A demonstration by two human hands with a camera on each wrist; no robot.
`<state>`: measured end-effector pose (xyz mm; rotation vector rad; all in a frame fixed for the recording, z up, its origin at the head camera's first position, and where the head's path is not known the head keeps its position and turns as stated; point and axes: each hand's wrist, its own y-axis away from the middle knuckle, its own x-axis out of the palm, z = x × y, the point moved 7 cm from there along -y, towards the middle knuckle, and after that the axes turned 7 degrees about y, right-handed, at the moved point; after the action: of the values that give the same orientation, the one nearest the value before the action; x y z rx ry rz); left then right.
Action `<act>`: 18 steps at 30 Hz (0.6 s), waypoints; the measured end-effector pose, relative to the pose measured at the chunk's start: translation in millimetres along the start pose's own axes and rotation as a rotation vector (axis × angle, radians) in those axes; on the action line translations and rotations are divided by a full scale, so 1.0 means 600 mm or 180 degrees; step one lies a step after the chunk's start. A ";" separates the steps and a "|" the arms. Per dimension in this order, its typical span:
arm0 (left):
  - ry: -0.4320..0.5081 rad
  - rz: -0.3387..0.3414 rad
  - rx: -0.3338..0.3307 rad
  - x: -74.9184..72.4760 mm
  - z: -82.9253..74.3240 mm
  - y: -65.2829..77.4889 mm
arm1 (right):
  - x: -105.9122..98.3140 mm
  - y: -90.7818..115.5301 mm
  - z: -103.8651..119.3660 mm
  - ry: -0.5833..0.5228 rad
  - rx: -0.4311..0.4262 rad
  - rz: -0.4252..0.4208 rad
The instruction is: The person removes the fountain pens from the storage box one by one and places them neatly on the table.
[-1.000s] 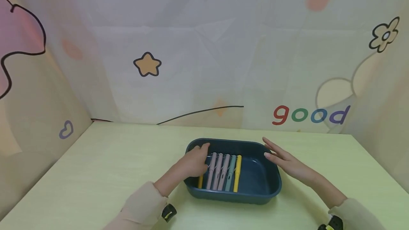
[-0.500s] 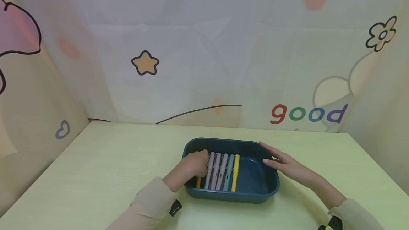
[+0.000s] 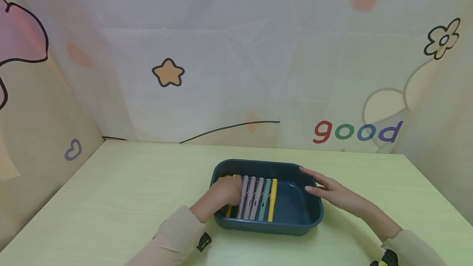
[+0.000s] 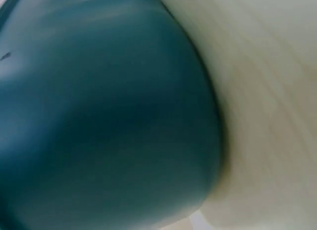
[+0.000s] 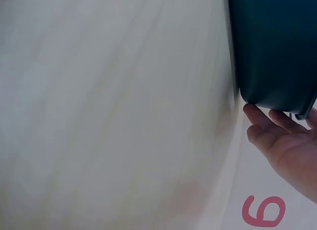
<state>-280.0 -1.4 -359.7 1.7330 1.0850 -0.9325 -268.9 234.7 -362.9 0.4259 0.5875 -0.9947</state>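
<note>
The table [image 3: 148, 188] bears a tray [image 3: 293, 201] of pens [image 3: 256, 198].

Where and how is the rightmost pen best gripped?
The rightmost pen is probably best pinched across mid-length, from above and its right: it is slim, with bare tray on that side and the green pen close on its left.

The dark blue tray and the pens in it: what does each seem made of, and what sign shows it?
Tray: probably plastic, smooth and semi-glossy, judging by soft highlights and rounded corners.
Pens: perhaps plastic too, from their even colours; finish unclear.
</note>
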 end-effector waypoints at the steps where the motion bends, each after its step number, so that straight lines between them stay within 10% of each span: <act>1: 0.0026 -0.0035 0.0050 -0.002 -0.001 0.001 | 0.000 0.000 0.000 0.0004 0.0000 0.0000; 18: 0.1295 -0.0413 0.0444 -0.048 0.017 0.015 | -0.002 0.001 -0.001 0.0062 0.0034 0.0015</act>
<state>-282.9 -21.2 -334.9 2.0441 1.4358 -0.7644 -268.9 236.2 -362.5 0.4467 0.5986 -0.9906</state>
